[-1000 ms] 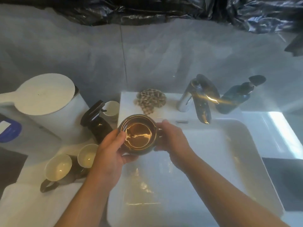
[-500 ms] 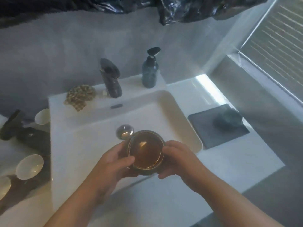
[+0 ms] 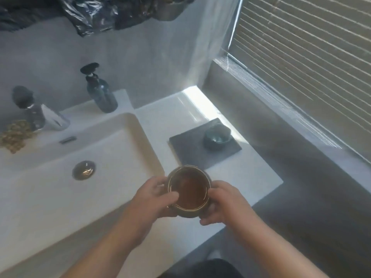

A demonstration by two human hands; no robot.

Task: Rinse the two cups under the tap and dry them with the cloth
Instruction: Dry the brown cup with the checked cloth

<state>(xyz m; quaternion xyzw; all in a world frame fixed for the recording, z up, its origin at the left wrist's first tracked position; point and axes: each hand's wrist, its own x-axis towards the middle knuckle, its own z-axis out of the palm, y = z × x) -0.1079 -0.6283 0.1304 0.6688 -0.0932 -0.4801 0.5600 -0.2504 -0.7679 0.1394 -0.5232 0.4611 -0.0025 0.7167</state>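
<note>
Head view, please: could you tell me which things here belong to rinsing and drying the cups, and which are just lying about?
For the job: brown cup held by left hand and right hand; small dark cup, likely the second; grey cloth under it; tap; sink.
Lying about: soap bottle; brown woven pad; window blind.
</note>
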